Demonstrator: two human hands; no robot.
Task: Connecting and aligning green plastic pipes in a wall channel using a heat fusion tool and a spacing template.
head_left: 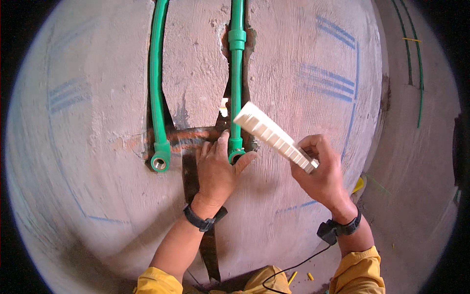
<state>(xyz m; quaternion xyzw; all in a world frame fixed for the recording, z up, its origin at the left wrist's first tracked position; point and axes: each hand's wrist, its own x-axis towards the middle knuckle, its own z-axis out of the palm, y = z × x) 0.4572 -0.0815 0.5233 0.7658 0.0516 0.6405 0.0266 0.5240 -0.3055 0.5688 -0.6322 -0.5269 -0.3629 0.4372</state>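
My left hand (218,171) rests at the lower end of the middle green pipe (236,93), thumb and fingers around its elbow fitting (236,153), which it partly hides. My right hand (318,171) grips a white, ribbed plastic piece (269,132) by its lower end, tilted up to the left so its far end overlaps that pipe in the head view. A second green pipe (157,78) runs down a groove at the left and ends in an elbow fitting (160,158) with a metal threaded socket. Black straps circle both my wrists.
The pipes lie in channels chiseled into a plastered wall (112,73) marked with blue lines, with a dark cut (208,247) running downward. Green lines (419,88) show on the surface at right. A yellow object (357,184) and small yellow bits (309,276) lie low at right. A black cable hangs from my right wrist.
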